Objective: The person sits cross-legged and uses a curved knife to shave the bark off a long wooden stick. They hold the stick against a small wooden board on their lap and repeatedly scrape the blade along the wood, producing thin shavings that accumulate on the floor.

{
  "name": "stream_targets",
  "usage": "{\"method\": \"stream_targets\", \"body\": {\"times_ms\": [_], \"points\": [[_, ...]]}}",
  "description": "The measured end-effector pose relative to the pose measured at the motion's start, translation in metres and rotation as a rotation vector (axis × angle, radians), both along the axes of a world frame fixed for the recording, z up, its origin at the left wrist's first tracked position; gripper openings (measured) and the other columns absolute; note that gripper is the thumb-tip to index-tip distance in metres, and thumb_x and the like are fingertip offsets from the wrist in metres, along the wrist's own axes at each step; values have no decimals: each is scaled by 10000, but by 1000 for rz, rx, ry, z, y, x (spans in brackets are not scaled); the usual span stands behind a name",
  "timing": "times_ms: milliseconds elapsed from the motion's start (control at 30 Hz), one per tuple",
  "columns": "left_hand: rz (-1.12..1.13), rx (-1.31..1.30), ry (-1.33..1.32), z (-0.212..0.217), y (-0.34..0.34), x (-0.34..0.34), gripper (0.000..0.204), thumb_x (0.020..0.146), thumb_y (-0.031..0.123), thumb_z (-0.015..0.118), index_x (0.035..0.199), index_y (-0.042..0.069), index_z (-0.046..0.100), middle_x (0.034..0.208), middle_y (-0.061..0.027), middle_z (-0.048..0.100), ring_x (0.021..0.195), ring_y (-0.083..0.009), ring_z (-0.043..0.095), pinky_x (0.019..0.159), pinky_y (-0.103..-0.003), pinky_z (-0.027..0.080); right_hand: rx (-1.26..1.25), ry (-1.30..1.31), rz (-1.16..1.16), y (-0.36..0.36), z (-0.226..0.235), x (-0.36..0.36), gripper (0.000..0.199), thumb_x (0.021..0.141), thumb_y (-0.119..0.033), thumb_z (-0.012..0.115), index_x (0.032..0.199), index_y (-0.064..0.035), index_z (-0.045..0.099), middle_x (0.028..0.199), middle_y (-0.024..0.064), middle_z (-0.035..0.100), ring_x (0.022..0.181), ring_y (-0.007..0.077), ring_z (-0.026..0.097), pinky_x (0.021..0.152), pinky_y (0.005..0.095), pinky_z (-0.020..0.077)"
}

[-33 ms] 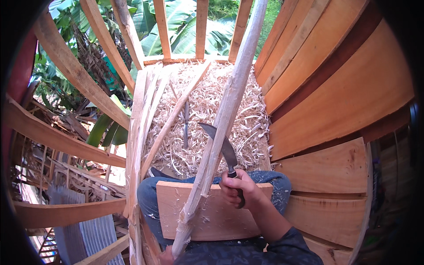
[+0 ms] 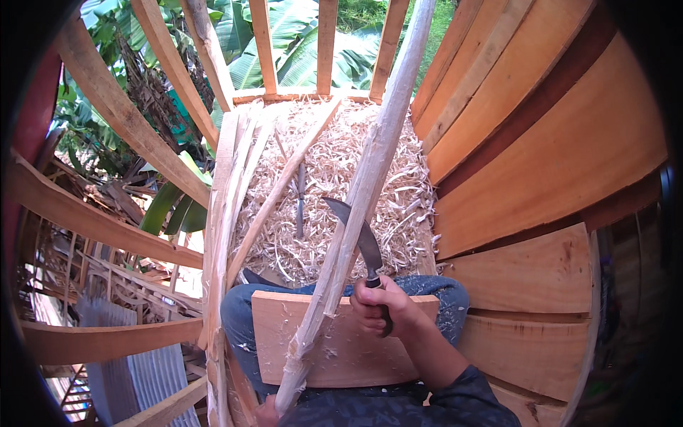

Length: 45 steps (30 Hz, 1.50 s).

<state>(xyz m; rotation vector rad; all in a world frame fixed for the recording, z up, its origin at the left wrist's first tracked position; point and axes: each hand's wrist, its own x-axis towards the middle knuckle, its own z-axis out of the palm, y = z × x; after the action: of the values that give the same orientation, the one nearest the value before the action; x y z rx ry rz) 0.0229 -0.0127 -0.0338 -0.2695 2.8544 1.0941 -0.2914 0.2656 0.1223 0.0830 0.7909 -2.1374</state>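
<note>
Fingers (image 2: pixel 364 313) of the right hand (image 2: pixel 390 307) were closed round one curved, dark-metal sickle (image 2: pixel 368 245). Its blade met one long, pale, peeled wooden pole (image 2: pixel 377 149), slanting over one light-brown wooden board (image 2: pixel 373 356) on the blue-trousered lap (image 2: pixel 238 320). One left hand (image 2: pixel 267 411) was at the pole's lower end, its grip too hidden to make out. One slim, dark knife (image 2: pixel 300 206) lay on pale, curled wood shavings (image 2: pixel 402 213). Since the earlier frame, sickle and pole had barely shifted.

Wood shavings (image 2: pixel 402 192), a curved knife (image 2: pixel 369 248) and slatted sides (image 2: pixel 326 46) mark this as an open-sided woodworking space.
</note>
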Motion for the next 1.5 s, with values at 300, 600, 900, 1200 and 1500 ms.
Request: {"method": "stream_targets", "body": {"times_ms": [300,600,900,1200,1500], "points": [[-29,-99,32,39,-5,13,466,663,397,768,862,33,554,640,-149,590,578,-329,614,532,-398,468,207,33,230,35,-1,20,371,910,-305,544,639,-109,382,488,-45,289,367,43,246,320,218,187],[-96,-202,-258,38,-33,25,497,562,318,824,844,31,531,707,-176,601,672,-363,613,595,-418,490,178,-107,314,54,3,55,245,922,-247,533,750,-93,450,494,-59,312,363,33,270,318,211,224],[30,-89,-396,25,-39,27,513,535,204,836,894,50,503,775,-197,612,787,-397,606,652,-426,486,-211,-118,293,50,-9,95,255,925,-223,531,743,-78,426,508,-44,335,399,40,296,350,207,233],[51,-37,-398,29,-36,42,496,532,107,827,889,34,491,821,-203,609,824,-396,602,680,-410,477,686,382,94,38,-10,114,257,863,-174,619,676,-8,558,516,-55,423,491,33,350,439,256,266],[79,-31,-416,28,-35,43,492,533,73,817,899,31,489,826,-205,607,830,-394,603,677,-405,478,818,496,-5,30,-14,119,229,837,-140,652,687,13,573,488,-18,408,476,40,342,420,264,265]]}}
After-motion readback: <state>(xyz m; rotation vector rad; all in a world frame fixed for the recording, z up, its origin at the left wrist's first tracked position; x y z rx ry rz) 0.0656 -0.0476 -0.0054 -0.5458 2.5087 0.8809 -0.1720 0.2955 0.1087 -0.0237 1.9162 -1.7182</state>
